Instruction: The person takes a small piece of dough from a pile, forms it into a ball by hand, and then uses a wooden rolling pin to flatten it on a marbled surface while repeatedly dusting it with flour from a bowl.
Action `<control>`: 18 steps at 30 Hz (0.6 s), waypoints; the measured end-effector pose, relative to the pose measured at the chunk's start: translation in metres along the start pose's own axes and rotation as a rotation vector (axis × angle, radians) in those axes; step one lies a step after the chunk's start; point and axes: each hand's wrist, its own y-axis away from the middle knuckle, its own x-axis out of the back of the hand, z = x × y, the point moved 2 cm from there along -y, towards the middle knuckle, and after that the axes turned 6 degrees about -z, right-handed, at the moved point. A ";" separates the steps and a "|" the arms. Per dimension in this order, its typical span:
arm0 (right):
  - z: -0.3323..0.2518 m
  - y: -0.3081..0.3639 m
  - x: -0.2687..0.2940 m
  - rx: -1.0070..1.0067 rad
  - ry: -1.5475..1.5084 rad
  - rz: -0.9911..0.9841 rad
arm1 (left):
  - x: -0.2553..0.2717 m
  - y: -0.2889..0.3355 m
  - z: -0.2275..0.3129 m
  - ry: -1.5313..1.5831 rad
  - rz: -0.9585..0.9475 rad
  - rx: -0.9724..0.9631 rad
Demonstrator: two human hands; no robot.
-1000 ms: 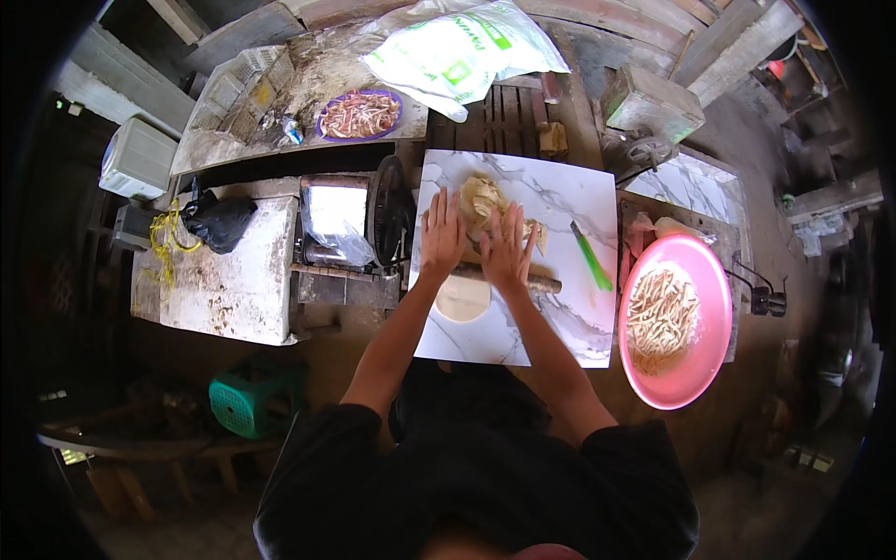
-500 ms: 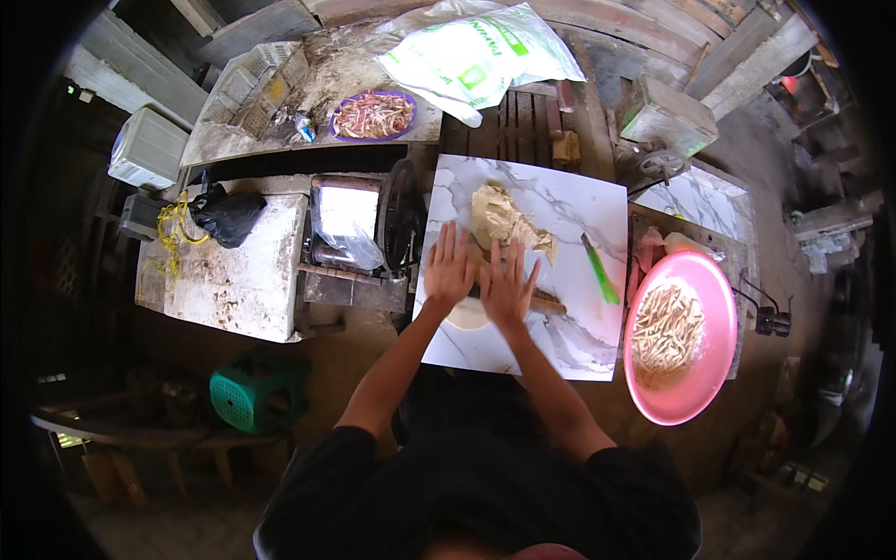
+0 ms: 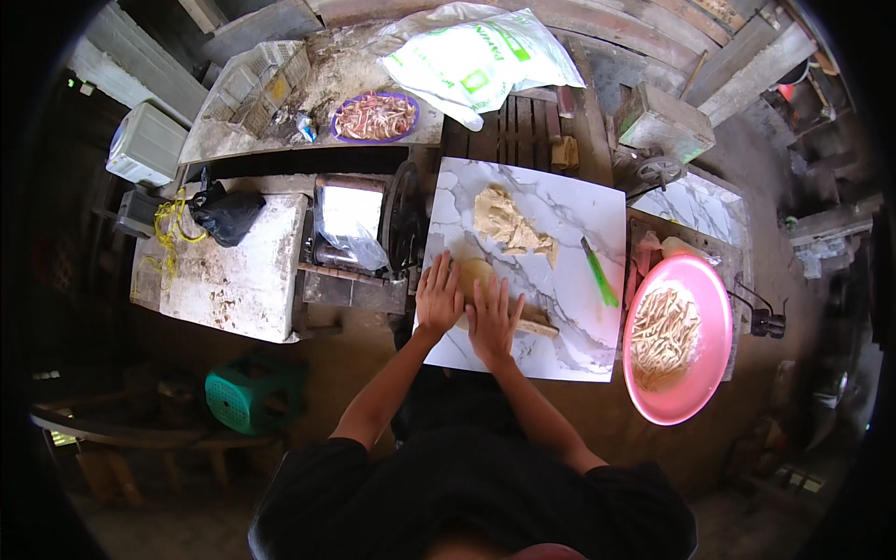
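Observation:
On the marble-patterned board (image 3: pixel 579 215), both palms lie flat over a wooden rolling pin (image 3: pixel 539 326), whose right end sticks out past the right hand. My left hand (image 3: pixel 439 297) has its fingers stretched forward. Beside it, my right hand (image 3: pixel 493 320) is spread in the same way. A flattened piece of pale dough (image 3: pixel 475 271) shows just beyond the fingertips, the rest covered by the hands and pin. Farther back on the board rests a rough, tan dough slab (image 3: pixel 504 219). A green knife (image 3: pixel 599 273) lies to the right, touched by neither hand.
A pink basin (image 3: pixel 721 327) of thin dough strips stands right of the board. To the left is a roller machine (image 3: pixel 351 215) with a large wheel. A purple-rimmed plate (image 3: pixel 375 140), a white sack (image 3: pixel 485 61) and a plastic crate (image 3: pixel 257 89) sit behind. A green stool (image 3: pixel 238 399) stands lower left.
Both hands have drawn back toward me with the rolling pin, leaving the tan slab and some of the flattened dough uncovered. The knife and basin stay where they were.

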 end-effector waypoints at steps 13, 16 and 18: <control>0.022 -0.051 0.004 -0.094 -0.045 -0.004 | -0.010 -0.048 0.005 0.003 0.051 0.109; -0.001 -0.007 0.005 0.002 0.036 0.039 | 0.006 -0.004 0.006 -0.012 0.045 0.070; 0.000 0.000 0.000 0.025 -0.037 0.022 | 0.011 0.006 0.005 0.003 -0.004 0.067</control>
